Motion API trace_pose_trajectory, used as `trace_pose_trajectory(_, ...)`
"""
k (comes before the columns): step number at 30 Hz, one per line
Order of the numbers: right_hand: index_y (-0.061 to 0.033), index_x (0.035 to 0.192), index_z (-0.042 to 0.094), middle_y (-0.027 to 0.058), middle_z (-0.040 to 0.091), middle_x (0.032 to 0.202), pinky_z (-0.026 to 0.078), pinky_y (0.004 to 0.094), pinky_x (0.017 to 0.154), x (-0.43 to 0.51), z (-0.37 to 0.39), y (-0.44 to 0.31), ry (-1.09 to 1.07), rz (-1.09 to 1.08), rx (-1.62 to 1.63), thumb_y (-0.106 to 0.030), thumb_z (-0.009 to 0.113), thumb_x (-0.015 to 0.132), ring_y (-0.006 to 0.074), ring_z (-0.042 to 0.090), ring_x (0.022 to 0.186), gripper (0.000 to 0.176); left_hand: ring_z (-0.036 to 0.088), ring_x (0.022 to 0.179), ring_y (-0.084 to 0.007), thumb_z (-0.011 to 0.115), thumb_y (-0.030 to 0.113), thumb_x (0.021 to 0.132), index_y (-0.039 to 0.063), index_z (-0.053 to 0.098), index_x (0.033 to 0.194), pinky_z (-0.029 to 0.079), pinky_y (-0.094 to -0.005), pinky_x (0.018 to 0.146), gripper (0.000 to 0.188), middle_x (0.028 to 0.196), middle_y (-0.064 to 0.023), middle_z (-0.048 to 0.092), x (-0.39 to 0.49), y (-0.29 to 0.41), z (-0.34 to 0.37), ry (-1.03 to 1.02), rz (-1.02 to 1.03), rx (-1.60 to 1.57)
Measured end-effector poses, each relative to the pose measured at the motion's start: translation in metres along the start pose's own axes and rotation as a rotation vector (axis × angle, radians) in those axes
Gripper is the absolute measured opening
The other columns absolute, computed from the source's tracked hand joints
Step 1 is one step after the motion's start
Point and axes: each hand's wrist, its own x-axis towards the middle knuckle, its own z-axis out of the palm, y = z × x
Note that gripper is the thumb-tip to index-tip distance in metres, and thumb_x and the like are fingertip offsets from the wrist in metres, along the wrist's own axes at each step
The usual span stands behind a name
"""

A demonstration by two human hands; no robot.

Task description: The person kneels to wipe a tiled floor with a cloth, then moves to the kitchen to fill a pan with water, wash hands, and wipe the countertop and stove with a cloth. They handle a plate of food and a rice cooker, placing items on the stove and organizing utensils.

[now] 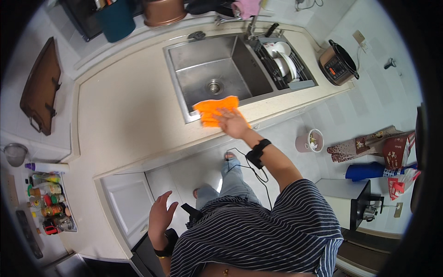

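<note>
Under my right hand (232, 122) lies an orange cloth (216, 105), pressed flat on the front rim of the stainless steel sink (204, 69) and the cream countertop (128, 114) beside it. The palm hides part of the cloth, and its far edge overhangs the basin. My left hand (162, 213) hangs in the air near my body, fingers apart, holding nothing. Below it and to its left is a white cabinet door (126, 200). Each wrist wears a black strap.
A dish rack (277, 65) with white dishes sits at the sink's right side. Farther right stands a rice cooker (337, 64). Seasoning bottles (52, 199) line the left counter. A waste bin (309, 141) stands on the floor, and a black cable (264, 180) hangs by my right arm.
</note>
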Motion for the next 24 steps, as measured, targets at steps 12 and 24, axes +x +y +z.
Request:
trace_pose_trajectory(12, -0.0287, 0.118, 0.057, -0.0023, 0.051, 0.129, 0.023, 0.0491, 0.104, -0.126, -0.05, 0.324, 0.099, 0.19, -0.138, -0.021, 0.053, 0.08, 0.019, 0.045, 0.12, 0.039, 0.052, 0.107, -0.0328, 0.06, 0.025, 0.084, 0.008, 0.051, 0.121, 0.043, -0.0395, 0.088, 0.042, 0.117, -0.0149, 0.056, 0.162, 0.231, 0.106, -0.173, 0.396, 0.143)
trace_pose_trajectory(24, -0.0095, 0.103, 0.063, 0.0086, 0.063, 0.102, 0.046, 0.0385, 0.081, -0.067, -0.206, 0.29, 0.142, -0.109, 0.252, -0.017, 0.061, 0.079, 0.0281, 0.059, 0.092, 0.026, 0.061, 0.08, -0.0169, 0.059, 0.019, 0.087, 0.002, 0.057, 0.111, 0.048, -0.0284, 0.072, 0.03, 0.092, -0.0107, 0.065, 0.255, 0.286, 0.013, 0.168, 0.366, -0.321)
